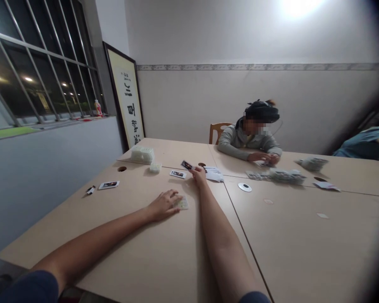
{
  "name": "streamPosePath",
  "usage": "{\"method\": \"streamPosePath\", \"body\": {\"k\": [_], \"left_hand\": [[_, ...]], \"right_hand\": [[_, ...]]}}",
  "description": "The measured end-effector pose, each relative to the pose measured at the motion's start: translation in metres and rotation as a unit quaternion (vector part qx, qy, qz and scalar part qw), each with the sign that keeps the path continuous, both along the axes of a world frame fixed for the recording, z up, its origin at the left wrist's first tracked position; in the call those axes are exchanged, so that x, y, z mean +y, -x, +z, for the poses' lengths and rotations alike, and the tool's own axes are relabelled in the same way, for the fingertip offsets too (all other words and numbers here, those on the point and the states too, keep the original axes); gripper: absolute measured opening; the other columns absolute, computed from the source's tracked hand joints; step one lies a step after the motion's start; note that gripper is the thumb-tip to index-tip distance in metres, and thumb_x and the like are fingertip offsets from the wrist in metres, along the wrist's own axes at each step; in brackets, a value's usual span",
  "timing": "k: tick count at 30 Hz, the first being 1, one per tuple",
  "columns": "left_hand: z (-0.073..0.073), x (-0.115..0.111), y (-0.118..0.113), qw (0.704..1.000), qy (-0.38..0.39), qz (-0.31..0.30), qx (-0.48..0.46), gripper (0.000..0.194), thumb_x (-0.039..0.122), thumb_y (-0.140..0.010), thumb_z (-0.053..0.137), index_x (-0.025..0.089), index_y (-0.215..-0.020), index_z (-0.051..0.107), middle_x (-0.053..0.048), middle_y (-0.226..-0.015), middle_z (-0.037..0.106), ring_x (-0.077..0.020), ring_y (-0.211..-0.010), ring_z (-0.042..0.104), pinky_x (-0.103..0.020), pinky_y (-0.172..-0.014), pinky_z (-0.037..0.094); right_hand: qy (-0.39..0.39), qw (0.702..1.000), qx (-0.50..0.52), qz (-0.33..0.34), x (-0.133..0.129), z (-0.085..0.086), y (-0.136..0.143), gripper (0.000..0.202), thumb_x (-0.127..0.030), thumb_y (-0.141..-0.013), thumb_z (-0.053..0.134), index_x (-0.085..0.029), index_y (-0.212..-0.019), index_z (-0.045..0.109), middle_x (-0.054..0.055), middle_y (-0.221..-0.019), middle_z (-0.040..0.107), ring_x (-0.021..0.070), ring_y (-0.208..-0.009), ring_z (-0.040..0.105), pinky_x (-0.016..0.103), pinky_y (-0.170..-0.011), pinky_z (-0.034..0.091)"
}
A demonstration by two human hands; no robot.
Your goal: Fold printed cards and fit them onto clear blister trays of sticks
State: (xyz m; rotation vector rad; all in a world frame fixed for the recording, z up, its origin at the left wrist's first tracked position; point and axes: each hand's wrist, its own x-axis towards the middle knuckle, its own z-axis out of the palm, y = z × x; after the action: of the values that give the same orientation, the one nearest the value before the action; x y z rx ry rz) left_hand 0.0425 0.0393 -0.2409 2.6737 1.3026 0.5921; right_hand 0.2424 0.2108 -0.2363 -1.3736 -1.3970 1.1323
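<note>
My left hand [164,205] lies on the table with its fingers apart, the fingertips touching the edge of a small pale-green patterned packet [182,203]. Farther forward, my right hand [198,174] pinches a small dark-printed card [187,165] by its right end, above the table. Just below that card is a white card with a dark picture [178,174]. White strips or papers [214,174] are fanned out to the right of my right hand. A small pale packet [155,168] and a larger pale stack [142,154] sit toward the back left.
A white-edged card [109,185] and a small black-and-white item [90,190] lie at the left of the table [139,252]. Across it, a person in grey sleeves [232,145] handles something near stacked packets [287,176]. A round white disc [244,187] lies right of the seam.
</note>
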Motion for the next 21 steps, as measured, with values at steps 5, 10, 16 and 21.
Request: {"method": "streamPosePath", "body": {"k": [5,10,16,21], "left_hand": [[0.000,0.035,-0.012,0.998,-0.036,0.032,-0.047,0.050,0.035,-0.093,0.065,0.018,-0.139,0.055,-0.016,-0.139,0.056,-0.0318,-0.129,0.055,-0.053,-0.108,0.045],[-0.001,0.050,-0.020,0.984,-0.096,0.098,-0.116,0.056,0.037,-0.094,0.065,0.018,-0.144,0.047,-0.017,-0.154,0.042,-0.0363,-0.141,0.041,-0.059,-0.112,0.038],[0.006,0.051,-0.014,0.973,-0.124,0.115,-0.155,0.043,0.036,-0.096,0.063,0.018,-0.134,0.055,-0.013,-0.138,0.056,-0.0305,-0.124,0.056,-0.054,-0.102,0.048],[0.009,0.037,-0.017,0.978,-0.133,0.070,-0.145,0.034,0.028,-0.095,0.062,0.019,-0.128,0.060,-0.014,-0.134,0.058,-0.0299,-0.128,0.053,-0.050,-0.105,0.044]], "right_hand": [[-0.026,0.999,0.015,-0.019,-0.025,-0.004,-0.003,0.035,-0.036,-0.096,0.064,-0.017,-0.126,0.061,0.010,-0.127,0.064,0.0235,-0.106,0.066,0.043,-0.088,0.058],[-0.044,0.999,0.015,0.000,-0.059,-0.004,-0.004,0.034,-0.036,-0.096,0.064,-0.016,-0.124,0.062,0.009,-0.124,0.065,0.0231,-0.104,0.067,0.043,-0.087,0.059],[-0.060,0.998,0.009,0.020,-0.100,-0.007,-0.005,0.030,-0.036,-0.096,0.064,-0.015,-0.117,0.064,0.007,-0.114,0.067,0.0205,-0.095,0.068,0.038,-0.080,0.060],[-0.067,0.997,0.024,0.039,-0.122,-0.007,-0.005,0.025,-0.036,-0.097,0.064,-0.014,-0.108,0.066,0.004,-0.102,0.069,0.0166,-0.084,0.068,0.034,-0.074,0.059]]}}
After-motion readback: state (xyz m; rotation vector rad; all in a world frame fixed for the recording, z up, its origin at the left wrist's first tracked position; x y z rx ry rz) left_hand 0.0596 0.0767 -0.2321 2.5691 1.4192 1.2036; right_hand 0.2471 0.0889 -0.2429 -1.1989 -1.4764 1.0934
